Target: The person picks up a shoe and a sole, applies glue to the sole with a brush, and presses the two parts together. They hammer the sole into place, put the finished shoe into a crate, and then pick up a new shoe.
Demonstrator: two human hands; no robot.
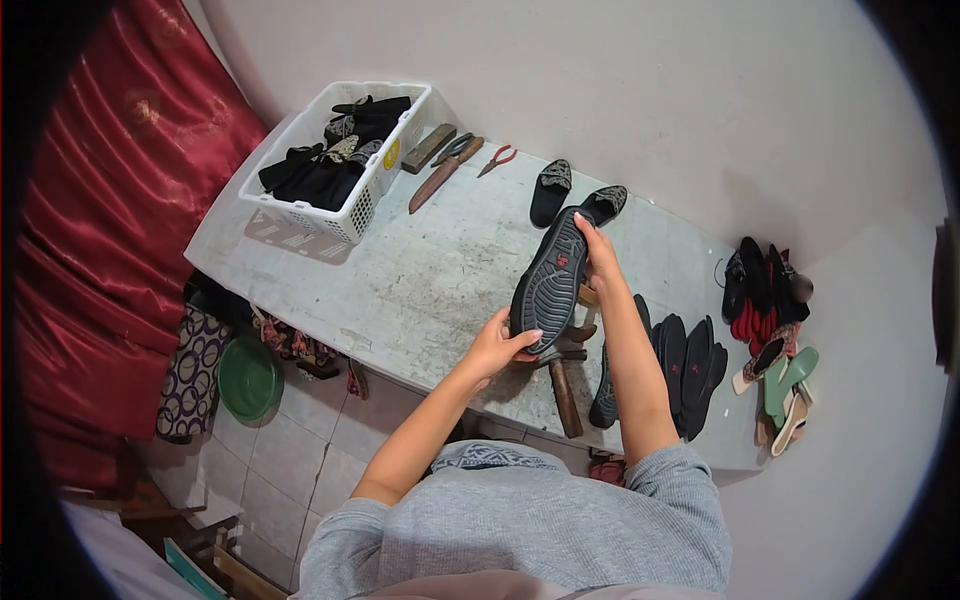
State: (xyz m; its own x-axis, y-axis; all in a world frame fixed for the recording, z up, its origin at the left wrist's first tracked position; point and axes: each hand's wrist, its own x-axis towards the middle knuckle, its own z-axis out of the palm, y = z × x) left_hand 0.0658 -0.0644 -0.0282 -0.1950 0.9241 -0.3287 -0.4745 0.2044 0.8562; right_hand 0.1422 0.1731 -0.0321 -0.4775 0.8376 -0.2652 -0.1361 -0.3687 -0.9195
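Observation:
Between my two hands, above the table, is a black shoe sole [550, 285], its ridged tread and small red mark turned toward me. My left hand [493, 346] grips its near end, thumb on the tread. At the far end my right hand [597, 250] is closed round its edge. Whether an upper is attached behind the sole cannot be seen. Just beyond stand two black slip-on shoes with patterned fronts, a left one [549, 194] and a right one [606, 203]. Below the held sole lies a hammer [565, 398], partly hidden. Several black soles [673, 362] rest beside my right forearm.
A white basket [350, 222] of black shoes stands at the table's [400, 290] back left. Near it lie a sheathed-looking brown knife [436, 186], a dark block [429, 148] and red-handled pliers [499, 160]. More footwear [790, 385] sits at right. A green basin [249, 379] is on the floor.

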